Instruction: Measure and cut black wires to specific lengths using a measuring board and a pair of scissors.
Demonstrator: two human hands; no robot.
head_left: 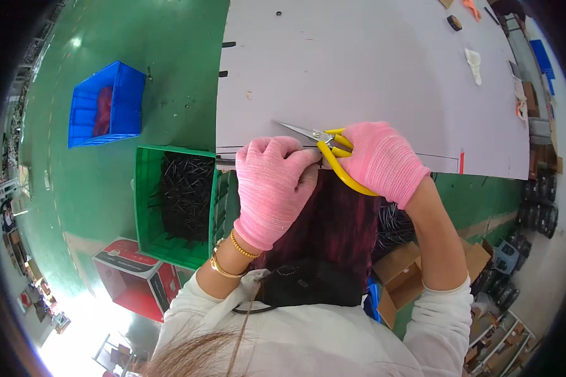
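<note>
My left hand [271, 191], in a pink knitted glove, is at the near edge of the table. Its thumb and forefinger are pinched together at the edge, and what lies between them is too small or hidden to name. Wrapped in a matching glove, my right hand [381, 162] grips scissors [324, 136] by their yellow handles. The metal blades point left over the tabletop, just beyond my left fingers. A dark strip [226, 161] shows along the table edge to the left of my left hand.
The pale table [358, 69] carries a black tape roll [454, 23] and a crumpled white scrap [473, 66]. At left stand a green crate [146, 207] of thin black pieces, a blue crate [127, 100] and a red-grey box [132, 270]. An open cardboard box [399, 286] is at right.
</note>
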